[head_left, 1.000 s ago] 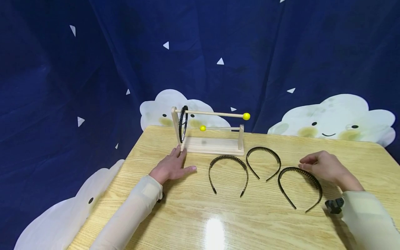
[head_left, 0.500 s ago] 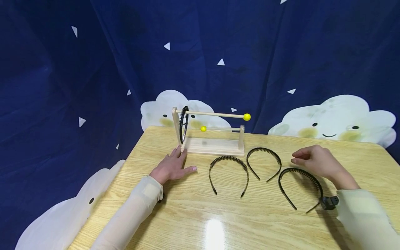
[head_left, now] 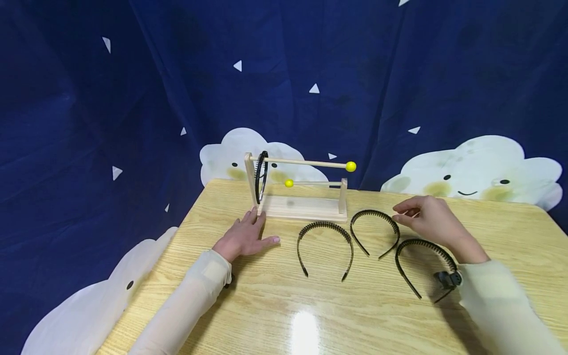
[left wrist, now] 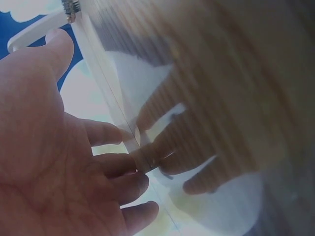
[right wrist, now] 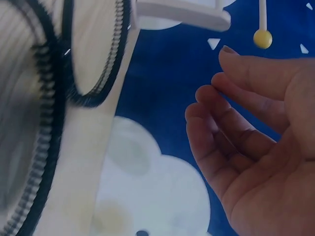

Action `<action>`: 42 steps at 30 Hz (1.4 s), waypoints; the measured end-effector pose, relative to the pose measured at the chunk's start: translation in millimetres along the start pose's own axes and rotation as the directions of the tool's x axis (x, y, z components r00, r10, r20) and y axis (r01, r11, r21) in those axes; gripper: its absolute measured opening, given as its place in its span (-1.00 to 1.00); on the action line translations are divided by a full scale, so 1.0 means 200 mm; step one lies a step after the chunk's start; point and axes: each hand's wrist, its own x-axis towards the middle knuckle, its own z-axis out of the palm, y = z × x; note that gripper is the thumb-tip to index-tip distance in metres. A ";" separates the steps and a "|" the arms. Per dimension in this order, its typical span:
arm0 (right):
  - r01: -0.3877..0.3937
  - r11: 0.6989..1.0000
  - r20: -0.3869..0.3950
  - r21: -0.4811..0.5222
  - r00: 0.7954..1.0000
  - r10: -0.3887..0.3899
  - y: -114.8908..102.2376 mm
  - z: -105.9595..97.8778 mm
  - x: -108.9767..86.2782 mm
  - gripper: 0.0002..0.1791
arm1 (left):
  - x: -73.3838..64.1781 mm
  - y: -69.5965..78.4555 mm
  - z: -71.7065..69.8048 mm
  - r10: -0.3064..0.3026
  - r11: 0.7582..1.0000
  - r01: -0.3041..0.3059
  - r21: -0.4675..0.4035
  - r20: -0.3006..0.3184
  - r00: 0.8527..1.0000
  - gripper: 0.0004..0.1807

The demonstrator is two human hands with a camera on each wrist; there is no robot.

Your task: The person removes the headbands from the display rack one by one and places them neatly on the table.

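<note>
My left hand [head_left: 244, 236] lies with spread fingers on the table, its fingertips at the left end of a wooden stand [head_left: 301, 212]. A black toothed headband [head_left: 257, 180] hangs on the stand's upper rod, close to the left post. Three more headbands lie flat: one left [head_left: 324, 224], one in the middle [head_left: 374, 212], one right [head_left: 426, 242]. Above the table, just right of the middle headband, hovers my right hand [head_left: 437, 222]. Its fingers are loosely bent, and the right wrist view shows nothing between thumb and fingers [right wrist: 209, 130].
The stand's upper rod ends in a yellow ball [head_left: 350, 166]; a shorter lower rod ends in another yellow ball [head_left: 289, 183]. A blue curtain [head_left: 284, 74] with clouds hangs behind the wooden table [head_left: 377, 315]. The right wrist camera [head_left: 448, 280] hangs over the right headband.
My right hand has moved left and away from me, from beside the right headband to beside the middle one. The left hand, stand and headbands stay put.
</note>
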 end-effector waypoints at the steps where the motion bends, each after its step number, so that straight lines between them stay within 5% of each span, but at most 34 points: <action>1: 0.008 1.000 -0.005 0.003 1.000 -0.008 -0.01 0.00 0.01 -0.82 | 0.00 0.00 0.00 0.000 1.000 0.000 0.000 0.001 1.000 0.07; 27: 0.120 0.993 -0.043 0.021 0.992 -0.119 -0.28 0.13 0.26 -0.78 | 0.00 0.01 0.00 -0.021 1.000 0.021 0.018 0.014 1.000 0.09; 42: 0.212 0.977 -0.137 0.027 0.969 -0.207 -0.40 0.22 0.38 -0.77 | 0.00 0.01 0.00 -0.015 1.000 0.015 0.026 0.003 1.000 0.08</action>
